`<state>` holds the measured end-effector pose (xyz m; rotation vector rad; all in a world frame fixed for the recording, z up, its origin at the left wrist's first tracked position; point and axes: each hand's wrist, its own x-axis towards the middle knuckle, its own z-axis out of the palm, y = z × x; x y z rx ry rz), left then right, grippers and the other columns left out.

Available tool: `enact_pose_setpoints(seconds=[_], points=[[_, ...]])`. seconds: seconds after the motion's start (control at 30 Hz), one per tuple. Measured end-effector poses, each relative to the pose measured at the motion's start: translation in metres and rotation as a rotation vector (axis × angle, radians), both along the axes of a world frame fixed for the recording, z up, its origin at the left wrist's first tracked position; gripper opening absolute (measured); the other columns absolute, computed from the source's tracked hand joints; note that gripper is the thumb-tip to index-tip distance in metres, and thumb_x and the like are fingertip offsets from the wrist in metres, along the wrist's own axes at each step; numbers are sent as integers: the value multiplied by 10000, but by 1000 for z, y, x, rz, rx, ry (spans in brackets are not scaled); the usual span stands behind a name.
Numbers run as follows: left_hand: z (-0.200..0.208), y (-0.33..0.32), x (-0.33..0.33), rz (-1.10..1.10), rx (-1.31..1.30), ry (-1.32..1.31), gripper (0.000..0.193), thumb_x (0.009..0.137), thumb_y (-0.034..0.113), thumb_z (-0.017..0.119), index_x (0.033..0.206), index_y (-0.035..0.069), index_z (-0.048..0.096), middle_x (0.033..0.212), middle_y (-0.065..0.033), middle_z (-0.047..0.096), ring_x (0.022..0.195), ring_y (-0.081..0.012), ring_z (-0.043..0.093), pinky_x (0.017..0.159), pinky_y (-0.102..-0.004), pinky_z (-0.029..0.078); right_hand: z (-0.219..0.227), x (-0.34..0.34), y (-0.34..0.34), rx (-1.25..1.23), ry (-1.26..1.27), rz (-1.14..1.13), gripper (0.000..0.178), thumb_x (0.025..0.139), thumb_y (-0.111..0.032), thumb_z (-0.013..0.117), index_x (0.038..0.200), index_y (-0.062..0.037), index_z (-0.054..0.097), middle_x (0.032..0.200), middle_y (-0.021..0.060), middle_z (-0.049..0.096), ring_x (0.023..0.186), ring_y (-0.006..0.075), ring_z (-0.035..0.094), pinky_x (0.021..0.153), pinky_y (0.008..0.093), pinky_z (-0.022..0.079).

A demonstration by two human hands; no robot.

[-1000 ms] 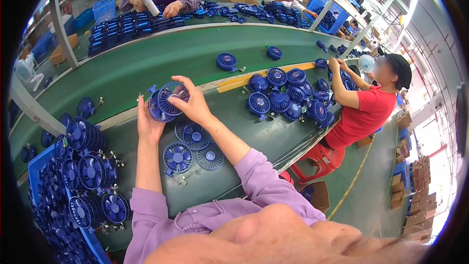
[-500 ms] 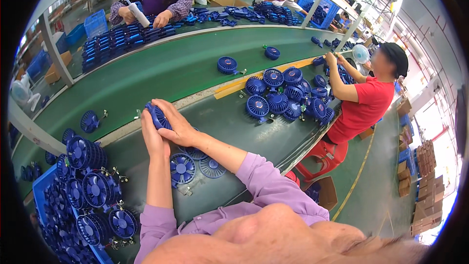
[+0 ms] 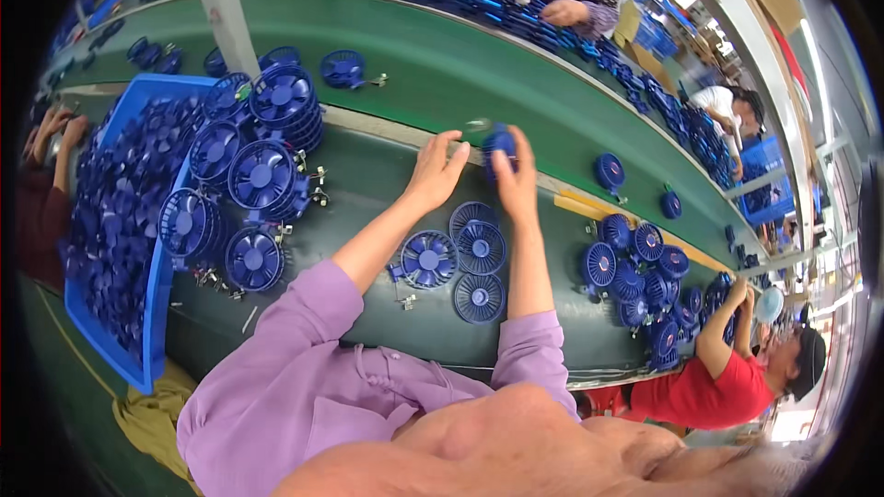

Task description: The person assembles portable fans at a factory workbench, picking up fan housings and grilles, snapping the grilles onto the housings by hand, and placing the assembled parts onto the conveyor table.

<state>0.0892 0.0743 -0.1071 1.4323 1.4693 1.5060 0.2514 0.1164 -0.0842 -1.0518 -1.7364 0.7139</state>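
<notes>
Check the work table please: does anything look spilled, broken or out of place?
Nothing stands out. Fan grilles lie flat beside neat stacks, and both hands hold one blue fan part.

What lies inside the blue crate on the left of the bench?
The blue crate is heaped with loose dark blue fan parts. The crate's floor and the lower layers are covered by the heap, so they cannot be seen.

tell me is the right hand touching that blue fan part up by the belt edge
Touching. The head view shows the right hand with fingers wrapped on the blue fan part, no gap between them.
</notes>
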Motion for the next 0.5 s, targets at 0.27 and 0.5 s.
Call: enact_pose_setpoints(seconds=[0.27,0.5], points=[[22,105,-92,432,250,593,474,698,-52,540,1156,55,603,1179,-170,608,1159,-342,532,999,-434,416,3,53,-40,183,-525,-168,672,799,-258,722,1380,-84,435,1418,244,406,1361,428,312,1126,500,259],[14,167,-157,448,-554,1086,364,911,191,481,1244,281,597,1451,-1,437,1426,-275,257,1021,-729,196,11,35,-89,84,-649,242,707,672,-308,814,1277,-61,544,1228,169,549,1161,364,481,972,445,408]])
